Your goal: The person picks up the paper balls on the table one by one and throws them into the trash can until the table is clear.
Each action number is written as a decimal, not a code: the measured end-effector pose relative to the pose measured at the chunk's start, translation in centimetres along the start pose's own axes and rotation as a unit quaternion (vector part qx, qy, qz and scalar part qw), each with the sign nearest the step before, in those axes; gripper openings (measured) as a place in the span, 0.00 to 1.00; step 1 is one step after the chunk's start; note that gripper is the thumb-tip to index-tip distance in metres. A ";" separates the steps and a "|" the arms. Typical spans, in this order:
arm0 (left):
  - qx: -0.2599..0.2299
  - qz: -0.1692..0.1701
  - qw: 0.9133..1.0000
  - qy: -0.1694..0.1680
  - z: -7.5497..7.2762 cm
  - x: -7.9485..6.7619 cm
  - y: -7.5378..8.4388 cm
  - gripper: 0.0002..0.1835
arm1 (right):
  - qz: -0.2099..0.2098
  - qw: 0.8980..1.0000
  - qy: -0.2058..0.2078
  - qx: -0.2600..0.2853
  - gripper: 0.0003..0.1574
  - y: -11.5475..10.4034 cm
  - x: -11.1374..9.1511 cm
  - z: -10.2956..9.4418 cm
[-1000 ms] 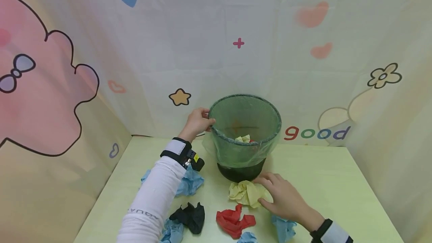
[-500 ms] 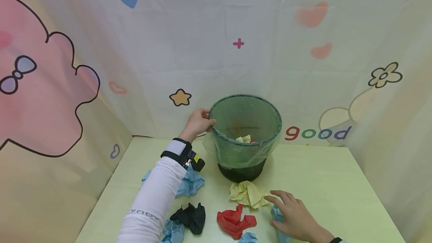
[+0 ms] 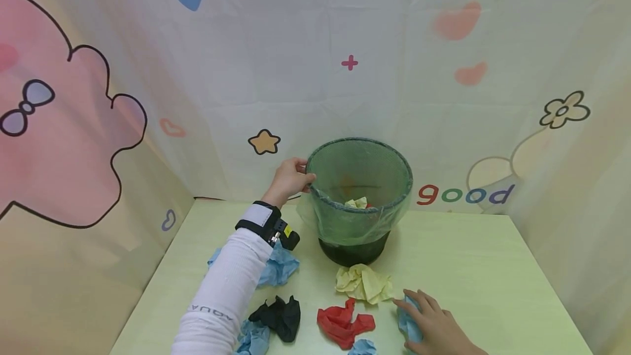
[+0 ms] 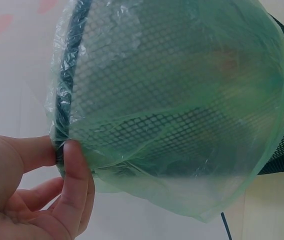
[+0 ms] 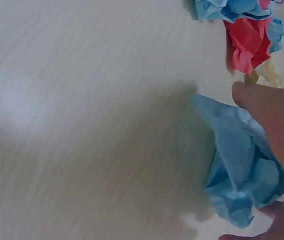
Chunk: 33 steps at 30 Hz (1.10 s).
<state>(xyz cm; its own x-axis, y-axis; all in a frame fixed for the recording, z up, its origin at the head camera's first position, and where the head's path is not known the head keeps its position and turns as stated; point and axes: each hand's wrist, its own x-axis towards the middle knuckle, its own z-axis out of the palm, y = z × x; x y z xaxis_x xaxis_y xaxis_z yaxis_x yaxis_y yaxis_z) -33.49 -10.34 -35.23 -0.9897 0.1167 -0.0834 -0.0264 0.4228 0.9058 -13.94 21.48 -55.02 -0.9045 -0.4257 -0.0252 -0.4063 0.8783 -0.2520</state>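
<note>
My left hand (image 3: 290, 178) pinches the left rim of a mesh wastebasket (image 3: 352, 253) lined with a green plastic bag (image 3: 360, 229). In the left wrist view, thumb and fingers clasp the bagged rim (image 4: 68, 85). The bin stands upright, with crumpled yellow paper (image 3: 357, 202) and a bit of red inside. At lower right, my right hand (image 3: 439, 327) is spread over a crumpled blue paper (image 5: 247, 160) on the table. Its fingers lie on either side of that paper, with gaps visible in the right wrist view; a firm hold is not seen.
Crumpled yellow paper (image 3: 363, 284) lies before the bin, with red paper (image 3: 342, 325) and blue paper (image 3: 363, 348) nearer. Black paper (image 3: 281, 319) and more blue paper (image 3: 278, 267) lie left, partly behind my left sleeve (image 3: 222, 295). A printed curtain (image 3: 374, 108) hangs behind.
My right hand has moved from beside the yellow paper down and right to around the blue paper. My left hand and the bin have stayed in place.
</note>
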 end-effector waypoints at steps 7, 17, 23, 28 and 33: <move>-0.004 0.001 1.000 0.000 0.0 0.1 0.0 0.28 | 0.028 0.999 -0.035 0.027 0.44 0.5 0.2 1.1; -0.006 0.003 1.000 -0.001 0.0 -0.1 0.0 0.28 | 0.008 1.000 0.018 -0.011 0.32 1.7 0.9 2.2; -0.009 0.003 1.000 -0.001 0.0 -0.2 0.1 0.28 | 0.018 1.000 0.012 -0.001 0.25 1.6 1.2 2.0; -0.011 0.005 1.000 -0.002 0.0 -0.3 0.2 0.28 | 0.007 0.999 0.036 -0.005 0.17 1.5 1.5 2.0; -0.013 0.005 1.000 0.000 0.0 -0.4 0.2 0.29 | 0.002 0.999 0.047 -0.004 0.16 1.6 1.6 1.8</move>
<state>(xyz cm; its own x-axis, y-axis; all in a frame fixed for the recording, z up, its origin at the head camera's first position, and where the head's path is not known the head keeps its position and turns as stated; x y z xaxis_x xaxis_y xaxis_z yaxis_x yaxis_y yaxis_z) -33.15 -10.30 -34.98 -0.9898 0.1217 -0.0745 -0.0202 0.3978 0.9172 -15.85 21.83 -57.21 -0.9139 -0.4006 0.0652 -0.4039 0.8817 -0.2438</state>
